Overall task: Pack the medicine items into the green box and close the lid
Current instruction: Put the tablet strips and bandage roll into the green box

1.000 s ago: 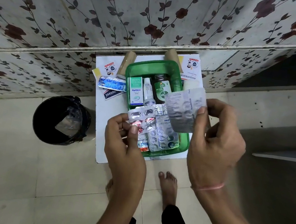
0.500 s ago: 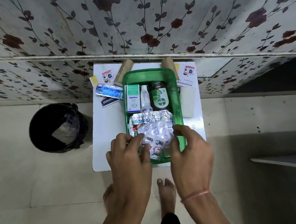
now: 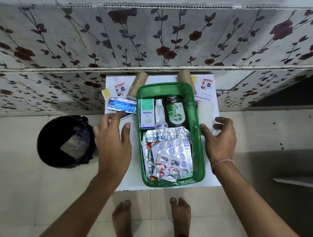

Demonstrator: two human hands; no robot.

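Observation:
The green box [image 3: 200,157] stands open on a small white table [image 3: 131,183]. Inside at the back are a white Optibex carton [image 3: 147,113], a small white tube [image 3: 160,112] and a dark Dettol bottle [image 3: 174,112]. Several silver blister strips [image 3: 168,154] lie piled in its front half. My left hand [image 3: 113,138] hovers open left of the box, fingertips near a blue blister strip [image 3: 122,105] on the table. My right hand [image 3: 219,140] is open at the box's right rim, next to a white rectangular piece [image 3: 205,110]. No lid is identifiable.
A black lined bin [image 3: 66,141] stands on the floor left of the table. Two cardboard rolls [image 3: 139,83] lean at the table's back against a floral wall. Printed cards [image 3: 206,85] lie at the back corners. My bare feet [image 3: 179,215] are below the table's front edge.
My right hand laid its silver blister strip onto the pile in the box. Both hands then let go and moved apart, left hand to the left, right hand to the box's right side.

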